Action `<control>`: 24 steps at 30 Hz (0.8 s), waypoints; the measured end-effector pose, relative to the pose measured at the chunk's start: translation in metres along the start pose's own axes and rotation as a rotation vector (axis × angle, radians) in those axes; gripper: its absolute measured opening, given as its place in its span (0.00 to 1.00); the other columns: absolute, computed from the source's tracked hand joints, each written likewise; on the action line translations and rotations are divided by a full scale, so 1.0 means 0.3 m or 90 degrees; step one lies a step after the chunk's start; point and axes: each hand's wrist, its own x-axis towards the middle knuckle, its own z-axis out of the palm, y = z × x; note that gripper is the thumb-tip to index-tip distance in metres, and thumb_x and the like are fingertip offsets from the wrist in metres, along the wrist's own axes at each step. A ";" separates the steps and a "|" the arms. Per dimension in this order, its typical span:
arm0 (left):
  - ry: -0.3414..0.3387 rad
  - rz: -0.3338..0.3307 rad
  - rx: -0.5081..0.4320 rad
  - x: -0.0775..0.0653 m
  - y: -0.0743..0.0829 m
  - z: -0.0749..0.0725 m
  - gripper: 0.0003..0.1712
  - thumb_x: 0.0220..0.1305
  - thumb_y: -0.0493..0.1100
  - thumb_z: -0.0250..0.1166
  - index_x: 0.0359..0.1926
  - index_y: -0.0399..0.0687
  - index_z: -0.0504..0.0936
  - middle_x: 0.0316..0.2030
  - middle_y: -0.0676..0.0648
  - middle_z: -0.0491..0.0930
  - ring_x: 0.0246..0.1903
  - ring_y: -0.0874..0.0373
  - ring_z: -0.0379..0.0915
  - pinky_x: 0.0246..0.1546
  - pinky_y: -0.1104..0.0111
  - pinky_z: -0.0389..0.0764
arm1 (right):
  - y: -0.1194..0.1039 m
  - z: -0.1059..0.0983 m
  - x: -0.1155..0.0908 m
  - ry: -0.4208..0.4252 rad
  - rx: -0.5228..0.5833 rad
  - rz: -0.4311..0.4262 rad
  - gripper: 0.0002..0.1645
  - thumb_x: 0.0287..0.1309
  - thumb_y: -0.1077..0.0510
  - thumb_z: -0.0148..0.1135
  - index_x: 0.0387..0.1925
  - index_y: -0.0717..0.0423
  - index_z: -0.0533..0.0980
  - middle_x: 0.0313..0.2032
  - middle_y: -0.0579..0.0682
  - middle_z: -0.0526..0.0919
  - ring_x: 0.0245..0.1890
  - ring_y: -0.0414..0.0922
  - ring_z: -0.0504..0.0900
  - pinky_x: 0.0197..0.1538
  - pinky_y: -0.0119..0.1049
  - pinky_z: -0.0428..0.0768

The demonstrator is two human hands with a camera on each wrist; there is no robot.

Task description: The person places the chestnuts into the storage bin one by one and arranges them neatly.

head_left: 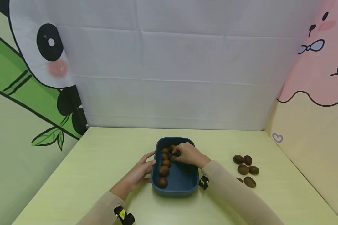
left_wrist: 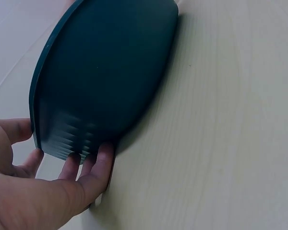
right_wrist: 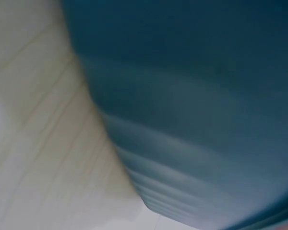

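Observation:
A dark blue, round-cornered box (head_left: 183,187) stands on the table in the head view. Several glossy brown chestnuts (head_left: 163,170) form a line along its left inner side. My left hand (head_left: 138,175) rests against the box's left side; its spread fingers (left_wrist: 102,165) touch the outer wall in the left wrist view, with another fingertip at the rim. Reaching over the right rim, my right hand (head_left: 190,153) pinches a chestnut (head_left: 173,158) beside that line, near the far end. Its fingertips partly cover the chestnut. The right wrist view shows only the box's outer wall (right_wrist: 182,105), blurred.
More loose chestnuts (head_left: 243,169) lie in a group on the pale table (head_left: 115,150) at the right; my right sleeve (head_left: 236,193) partly hides one. A white panel (head_left: 180,78) rises behind the table, with cartoon-printed walls at both sides.

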 end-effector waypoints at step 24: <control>0.003 -0.004 -0.006 -0.005 0.001 0.004 0.37 0.77 0.52 0.54 0.78 0.57 0.48 0.65 0.33 0.70 0.62 0.43 0.71 0.55 0.47 0.74 | -0.006 -0.112 -0.070 -0.002 0.073 0.018 0.16 0.59 0.63 0.70 0.49 0.62 0.83 0.47 0.55 0.86 0.46 0.52 0.84 0.46 0.40 0.81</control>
